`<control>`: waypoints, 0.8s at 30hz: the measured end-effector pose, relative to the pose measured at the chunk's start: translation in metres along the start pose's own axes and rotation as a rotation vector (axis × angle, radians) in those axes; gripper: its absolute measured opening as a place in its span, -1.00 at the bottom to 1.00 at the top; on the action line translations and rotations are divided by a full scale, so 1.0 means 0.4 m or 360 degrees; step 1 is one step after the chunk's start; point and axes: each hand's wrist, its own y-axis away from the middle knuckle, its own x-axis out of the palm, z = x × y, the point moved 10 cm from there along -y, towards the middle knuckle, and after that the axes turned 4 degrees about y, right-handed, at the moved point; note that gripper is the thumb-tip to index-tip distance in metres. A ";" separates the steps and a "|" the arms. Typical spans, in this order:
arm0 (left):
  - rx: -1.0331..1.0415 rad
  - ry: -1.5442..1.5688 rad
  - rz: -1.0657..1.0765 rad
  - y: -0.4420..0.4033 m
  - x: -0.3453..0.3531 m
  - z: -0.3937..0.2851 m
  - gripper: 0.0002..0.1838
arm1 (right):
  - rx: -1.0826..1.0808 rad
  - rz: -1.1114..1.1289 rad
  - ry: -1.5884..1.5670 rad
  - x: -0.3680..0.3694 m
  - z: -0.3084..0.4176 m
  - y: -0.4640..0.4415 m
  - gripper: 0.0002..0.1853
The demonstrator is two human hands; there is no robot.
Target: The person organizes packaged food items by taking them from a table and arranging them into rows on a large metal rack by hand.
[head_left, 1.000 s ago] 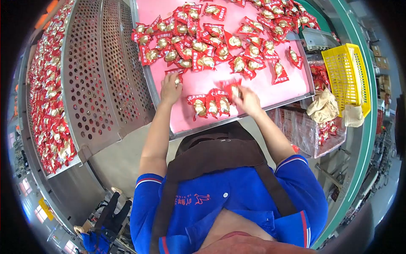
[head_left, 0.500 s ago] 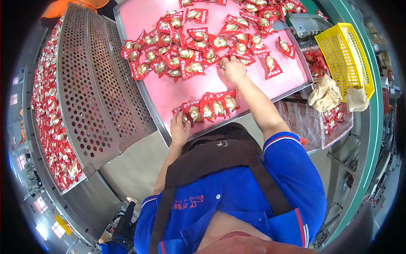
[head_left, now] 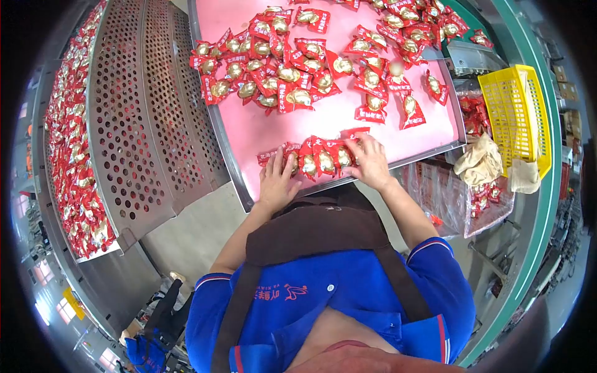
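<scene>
Far left: long heap (head_left: pixel 68 155) of red-and-gold packets, alongside a curved metal guard (head_left: pixel 134 112) with rows of round holes. Lower left, past the guard: person (head_left: pixel 146 351) in blue top, small in view.

Centre: pink surface (head_left: pixel 249 133) with raised metal rim. On its far half, a pile (head_left: pixel 288 73) of packets, at mixed angles, many overlapping.

Near edge of surface: left hand (head_left: pixel 278 180), palm down, fingers apart, over left end of a row (head_left: pixel 324 160) of packets, in contact. Cannot tell whether clamped on any. Row: packets side by side, close together, between left hand and right hand (head_left: pixel 372 163), well apart from pile. Right hand at right end of row, fingers bent over the packets there, touching; underside hidden, so cannot tell whether clamped. Red packet end visible just past right fingertips.

Right part of surface: two loose packets (head_left: pixel 410 112), near each other. Beyond rim: plastic-lined crate (head_left: pixel 429 186) with more packets, bunched beige cloth (head_left: pixel 479 161), yellow basket (head_left: pixel 497 99).
</scene>
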 end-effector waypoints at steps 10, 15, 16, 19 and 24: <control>-0.0286 -0.0016 0.0014 -0.037 0.043 0.046 -0.16 | -0.0328 0.0248 0.0475 0.115 0.102 -0.044 -0.18; -0.0126 -0.0007 -0.0066 0.009 0.046 0.012 -0.10 | -0.0327 0.0083 0.0434 0.090 0.110 -0.035 -0.10; -0.0087 0.0002 -0.0059 0.011 0.037 0.003 -0.09 | -0.0337 0.0070 0.0411 0.088 0.111 -0.040 -0.08; -0.0044 -0.0147 0.0104 -0.012 0.046 -0.040 -0.12 | -0.0336 0.0105 0.0407 0.091 0.110 -0.043 -0.04; -0.0107 -0.0244 0.0427 -0.067 0.067 -0.013 -0.18 | -0.0471 -0.0063 0.0580 0.127 0.106 -0.081 -0.21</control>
